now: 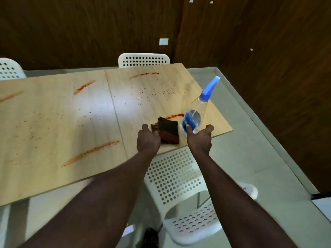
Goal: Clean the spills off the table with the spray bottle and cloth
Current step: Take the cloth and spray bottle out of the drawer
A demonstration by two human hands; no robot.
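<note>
Reaching with spread fingers, the right hand point(198, 139) sits beside the probably light, slick spray bottle point(196, 111); grip its narrow neck. At nine o'clock, the left hand point(148, 140), fingers relaxed, overlaps the soft cloth point(169, 130).

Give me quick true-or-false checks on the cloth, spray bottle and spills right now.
The clear plastic spray bottle with a blue trigger head stands on the pale wooden table. True.
The dark folded cloth lies right of the bottle. False: it lies left of it.
Red spill streaks mark the table. True.
The right hand holds the bottle's trigger head. False: its spread fingers are at the bottle's base.
No chair stands at the table's far side. False: a white perforated chair stands there.
</note>
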